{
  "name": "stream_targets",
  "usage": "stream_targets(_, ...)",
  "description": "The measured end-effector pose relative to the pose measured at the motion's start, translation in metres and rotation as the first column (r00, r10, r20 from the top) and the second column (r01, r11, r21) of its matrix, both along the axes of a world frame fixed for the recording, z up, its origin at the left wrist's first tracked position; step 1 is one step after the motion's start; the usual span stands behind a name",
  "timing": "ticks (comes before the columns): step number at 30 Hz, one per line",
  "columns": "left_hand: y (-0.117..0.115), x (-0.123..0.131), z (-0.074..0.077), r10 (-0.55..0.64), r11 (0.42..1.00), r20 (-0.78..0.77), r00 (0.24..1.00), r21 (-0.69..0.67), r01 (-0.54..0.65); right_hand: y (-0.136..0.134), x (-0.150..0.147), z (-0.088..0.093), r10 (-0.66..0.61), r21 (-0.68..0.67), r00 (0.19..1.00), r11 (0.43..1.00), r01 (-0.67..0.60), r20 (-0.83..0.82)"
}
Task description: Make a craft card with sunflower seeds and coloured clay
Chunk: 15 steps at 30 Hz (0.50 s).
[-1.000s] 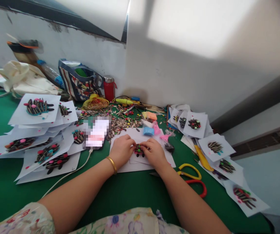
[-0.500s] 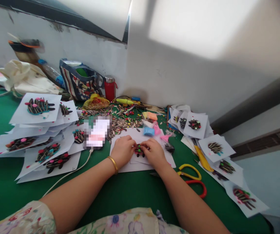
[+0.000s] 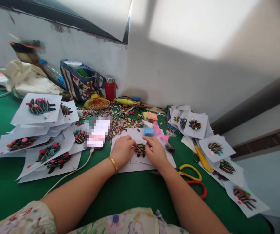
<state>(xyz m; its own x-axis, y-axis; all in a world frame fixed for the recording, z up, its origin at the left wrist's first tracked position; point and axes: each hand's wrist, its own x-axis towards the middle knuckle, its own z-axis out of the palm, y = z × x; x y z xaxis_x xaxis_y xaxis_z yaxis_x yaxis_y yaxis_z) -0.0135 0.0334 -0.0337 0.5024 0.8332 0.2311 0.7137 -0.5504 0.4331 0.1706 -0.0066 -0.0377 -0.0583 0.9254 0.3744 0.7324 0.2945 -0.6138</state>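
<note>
Both hands rest on a white sheet (image 3: 130, 166) on the green table (image 3: 130, 195). Between them sits a small seed figure (image 3: 140, 149), dark striped seeds with coloured dots. My left hand (image 3: 123, 151), with a gold bangle at the wrist, has its fingers curled against the figure's left side. On the figure's right, my right hand (image 3: 154, 151) pinches at its edge with bent fingers. What the fingertips hold is too small to make out.
Stacks of finished seed pictures (image 3: 42, 143) lie left, more seed pictures (image 3: 215, 149) right. A pile of loose sunflower seeds (image 3: 115, 122), clay pieces (image 3: 149, 131), a blurred phone (image 3: 97, 132) with cable, yellow scissors (image 3: 190, 172) and red scissors (image 3: 198, 190), a red flask (image 3: 110, 87), bags by the wall.
The right hand has shifted slightly up and left along the figure's edge, uncovering more of it. The left hand has barely moved.
</note>
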Motion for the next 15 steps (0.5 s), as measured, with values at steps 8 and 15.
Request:
stream_targets(8, -0.010, 0.000, 0.009, -0.066, 0.997, 0.301, 0.951, 0.048, 0.054, -0.018, -0.002, 0.008, 0.075, -0.119, 0.930, 0.985, -0.126, -0.360)
stream_targets(15, -0.019, 0.002, 0.010, -0.286, 0.957, 0.476, 0.832, 0.103, 0.271, -0.030, -0.009, 0.014, 0.148, -0.224, 0.846, 0.928, -0.298, -0.512)
